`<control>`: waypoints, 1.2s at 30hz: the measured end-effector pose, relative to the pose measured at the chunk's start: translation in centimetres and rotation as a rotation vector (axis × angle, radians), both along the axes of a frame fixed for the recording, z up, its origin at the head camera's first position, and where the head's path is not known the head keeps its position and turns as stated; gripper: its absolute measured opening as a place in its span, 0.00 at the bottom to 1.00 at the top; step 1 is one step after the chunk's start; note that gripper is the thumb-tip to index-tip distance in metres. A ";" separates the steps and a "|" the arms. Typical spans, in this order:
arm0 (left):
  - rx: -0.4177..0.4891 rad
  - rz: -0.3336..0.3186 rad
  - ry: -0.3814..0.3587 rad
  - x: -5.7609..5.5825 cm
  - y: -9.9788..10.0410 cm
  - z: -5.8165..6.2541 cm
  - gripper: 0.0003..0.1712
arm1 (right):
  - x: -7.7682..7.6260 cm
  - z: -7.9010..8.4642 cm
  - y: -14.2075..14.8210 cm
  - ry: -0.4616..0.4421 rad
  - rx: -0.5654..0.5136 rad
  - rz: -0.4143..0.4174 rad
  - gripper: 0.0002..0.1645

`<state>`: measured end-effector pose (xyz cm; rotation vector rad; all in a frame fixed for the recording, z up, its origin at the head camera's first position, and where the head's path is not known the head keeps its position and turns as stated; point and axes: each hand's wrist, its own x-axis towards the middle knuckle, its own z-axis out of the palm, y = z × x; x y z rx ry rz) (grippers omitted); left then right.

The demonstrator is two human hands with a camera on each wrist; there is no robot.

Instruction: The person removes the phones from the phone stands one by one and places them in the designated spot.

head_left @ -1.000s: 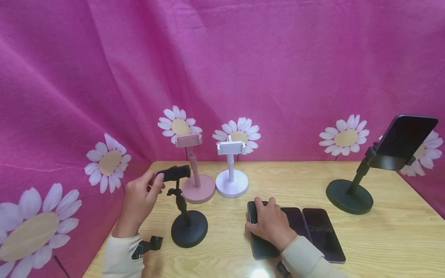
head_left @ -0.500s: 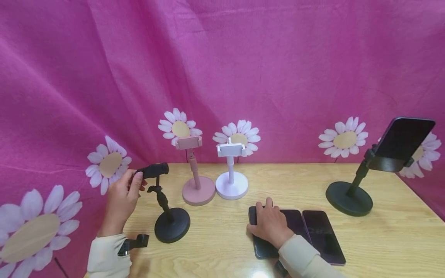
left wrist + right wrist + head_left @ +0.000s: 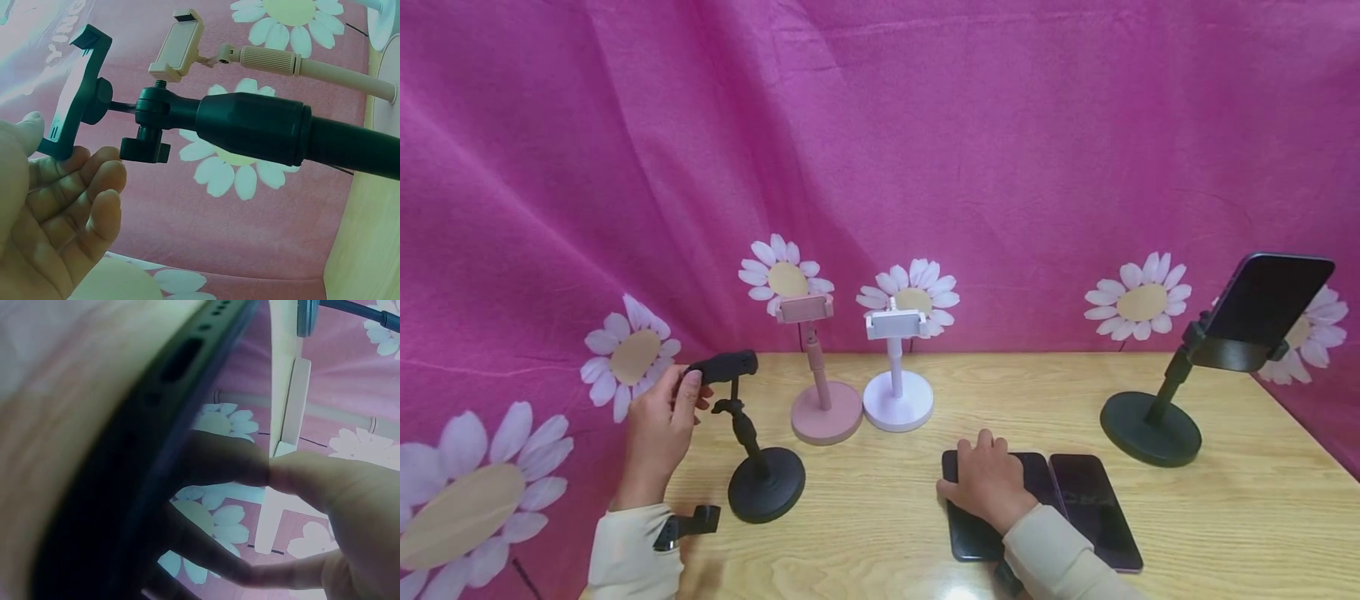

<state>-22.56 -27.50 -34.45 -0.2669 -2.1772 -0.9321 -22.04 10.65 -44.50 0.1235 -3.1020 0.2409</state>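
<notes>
Black stand at left of the counter has its clamp pinched by fingers of the left hand, best adjusted without tipping, I think, while the right hand has fingers upon a phone, gripping or not I cannot tell.

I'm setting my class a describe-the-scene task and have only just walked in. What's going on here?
At a wooden table, a person's left grip pinches the end of the holder on the black stand. Their right grip lies over the leftmost flat phone, touching it; whether it grasps it is unclear. The pink stand and white stand hold no phone, and neither does the black one. The dark stand on the right carries an upright, tilted phone.
</notes>
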 end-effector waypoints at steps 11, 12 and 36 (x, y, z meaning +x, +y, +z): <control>0.067 -0.028 0.053 -0.6 0.4 -0.1 0.09 | 0.2 0.2 1.0 0.022 0.021 -0.026 0.37; 0.072 -0.029 0.054 -0.7 0.4 -0.1 0.09 | 0.2 0.2 1.1 0.023 0.019 -0.028 0.37; 0.033 0.088 0.037 -0.7 1.4 0.2 0.14 | 0.6 0.2 1.7 -0.002 -0.001 -0.074 0.41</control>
